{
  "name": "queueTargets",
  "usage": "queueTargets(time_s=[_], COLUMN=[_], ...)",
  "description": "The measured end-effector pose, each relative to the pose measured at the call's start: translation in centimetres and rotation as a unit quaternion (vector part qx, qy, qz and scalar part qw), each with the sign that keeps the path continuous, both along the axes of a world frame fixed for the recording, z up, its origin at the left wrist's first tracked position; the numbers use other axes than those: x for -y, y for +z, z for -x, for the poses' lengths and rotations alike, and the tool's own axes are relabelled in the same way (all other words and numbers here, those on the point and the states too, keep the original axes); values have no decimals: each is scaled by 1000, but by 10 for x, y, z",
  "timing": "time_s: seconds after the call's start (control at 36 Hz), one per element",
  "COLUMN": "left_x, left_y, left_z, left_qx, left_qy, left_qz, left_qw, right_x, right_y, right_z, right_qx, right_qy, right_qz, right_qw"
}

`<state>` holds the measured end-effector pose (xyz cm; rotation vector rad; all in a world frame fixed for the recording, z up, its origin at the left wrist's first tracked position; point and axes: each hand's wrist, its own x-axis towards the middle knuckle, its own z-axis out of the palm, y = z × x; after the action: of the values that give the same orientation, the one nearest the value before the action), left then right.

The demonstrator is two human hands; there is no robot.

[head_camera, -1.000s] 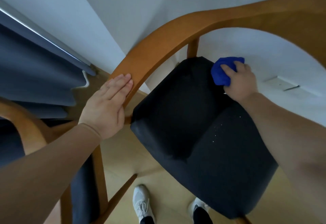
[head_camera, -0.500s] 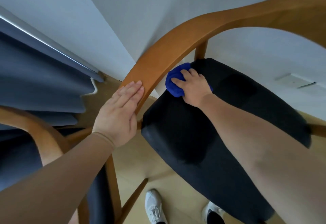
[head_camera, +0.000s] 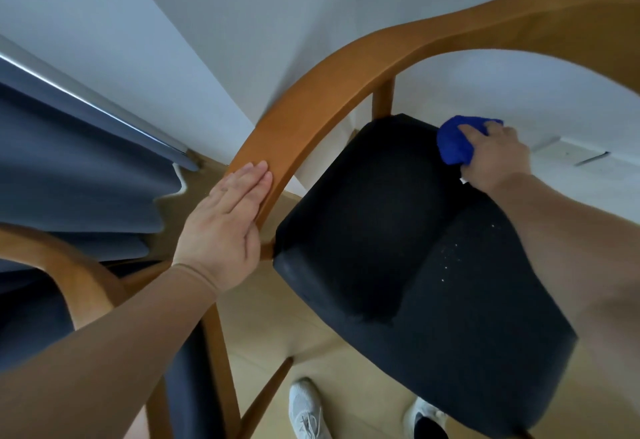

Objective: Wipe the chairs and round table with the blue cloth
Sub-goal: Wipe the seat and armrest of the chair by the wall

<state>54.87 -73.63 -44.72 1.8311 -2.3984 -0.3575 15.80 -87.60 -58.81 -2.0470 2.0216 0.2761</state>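
At the far back edge of the dark seat cushion [head_camera: 381,213], the right hand [head_camera: 491,158] has the blue cloth [head_camera: 453,144] bunched up tight. The fingers curl over the top of it and the wad bulges out to the left, pressed onto the upholstery. It sits just to the right of the upright wooden post [head_camera: 382,99], close to the white wall [head_camera: 242,6] behind.

Over on the other side, the left hand [head_camera: 225,227] lies flat against the lower end of the curved wooden rail [head_camera: 346,68]. Its fingers are straight and pressed side by side, gripping nothing, with the thumb tucked along the rail's edge.

On the cushion below the right forearm there's a scatter of small white specks [head_camera: 450,258]. The near half of the seat looks a shade lighter than the far half.

Down at the bottom, two white shoes [head_camera: 306,411] stand on the pale floor [head_camera: 270,321], right in front of the chair.

At the left edge, a second chair [head_camera: 69,272] shows its own wooden arm, with a grey-blue curtain [head_camera: 69,168] hanging beyond it.
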Motion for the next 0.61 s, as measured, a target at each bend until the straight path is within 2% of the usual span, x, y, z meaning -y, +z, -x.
queueTargets(time_s=[0.08, 0.17, 0.33, 0.47, 0.61], left_x=[-1, 0, -2, -3, 0], left_y=[0, -1, -1, 1, 4], left_z=[1, 1, 0, 0, 8], left_qx=[-6, -10, -4, 12, 70], left_qy=[2, 2, -8, -8, -86], left_qz=[-3, 2, 6, 8, 6], left_qw=[1000, 1000, 1000, 1000, 994], right_x=[-7, -23, -51, -54, -51], right_y=[3, 6, 13, 22, 23], right_z=[17, 31, 50, 54, 58], right_qx=[-9, 2, 14, 4, 14], right_qy=[-53, -83, -51, -36, -29], right_qz=[-19, 11, 59, 46, 35], right_qw=[998, 997, 997, 998, 999])
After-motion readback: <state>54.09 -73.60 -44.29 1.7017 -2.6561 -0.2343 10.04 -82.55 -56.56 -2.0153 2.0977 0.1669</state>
